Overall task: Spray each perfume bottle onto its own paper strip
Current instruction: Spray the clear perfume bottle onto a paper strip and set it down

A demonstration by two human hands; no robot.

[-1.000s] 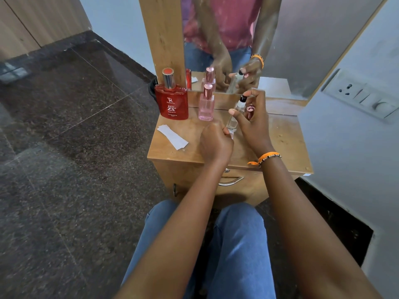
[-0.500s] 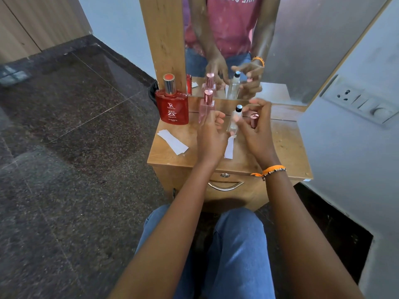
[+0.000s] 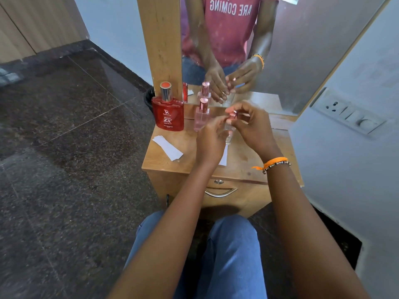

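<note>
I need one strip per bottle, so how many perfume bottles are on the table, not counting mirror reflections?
3: the red bottle at the back left, the pink bottle beside it, and the small clear bottle held between both hands. None seems hidden.

Wooden dresser [image 3: 248,171] with mirror [image 3: 280,50] at centre; dark granite floor [image 3: 64,147] left; switchboard [image 3: 347,115] on the right-hand wall [image 3: 356,180].

Both forearms are reaching forward from the lap and converging over the table. The left hand [image 3: 210,140] is showing its back to the camera, its fingers [image 3: 217,124] curling around a small clear bottle [image 3: 228,131]. The right hand [image 3: 251,124] is arching above it, fingertips pinching the pink cap [image 3: 232,115]. The right wrist is wearing an orange thread and a beaded bracelet [image 3: 275,164].
</note>
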